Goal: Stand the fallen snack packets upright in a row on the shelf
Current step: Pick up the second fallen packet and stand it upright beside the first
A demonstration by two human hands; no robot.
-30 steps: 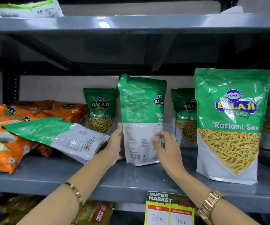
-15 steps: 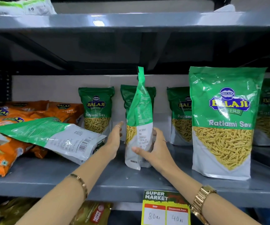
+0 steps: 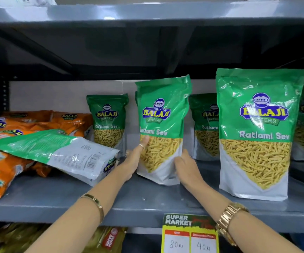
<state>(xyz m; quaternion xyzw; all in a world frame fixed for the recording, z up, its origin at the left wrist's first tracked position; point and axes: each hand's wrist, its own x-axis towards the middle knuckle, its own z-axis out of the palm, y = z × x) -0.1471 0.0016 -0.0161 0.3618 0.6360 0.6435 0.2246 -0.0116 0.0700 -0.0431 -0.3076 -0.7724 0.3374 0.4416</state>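
A green Ratlami Sev packet (image 3: 161, 125) stands upright on the grey shelf (image 3: 147, 203), its front facing me. My left hand (image 3: 133, 161) grips its left edge and my right hand (image 3: 185, 168) holds its lower right corner. Another green packet (image 3: 59, 152) lies fallen on its face to the left, resting on orange packets. A large green packet (image 3: 257, 134) stands upright at the right front. Three smaller-looking green packets (image 3: 108, 121) stand upright along the back.
A pile of orange packets (image 3: 5, 161) lies flat at the left end of the shelf. A price tag (image 3: 189, 234) hangs on the shelf's front edge. A second shelf runs overhead, and more packets sit on the level below.
The held packet has turned from back, through edge-on, to front facing me. Both hands stayed on its sides and it now rests upright on the shelf.
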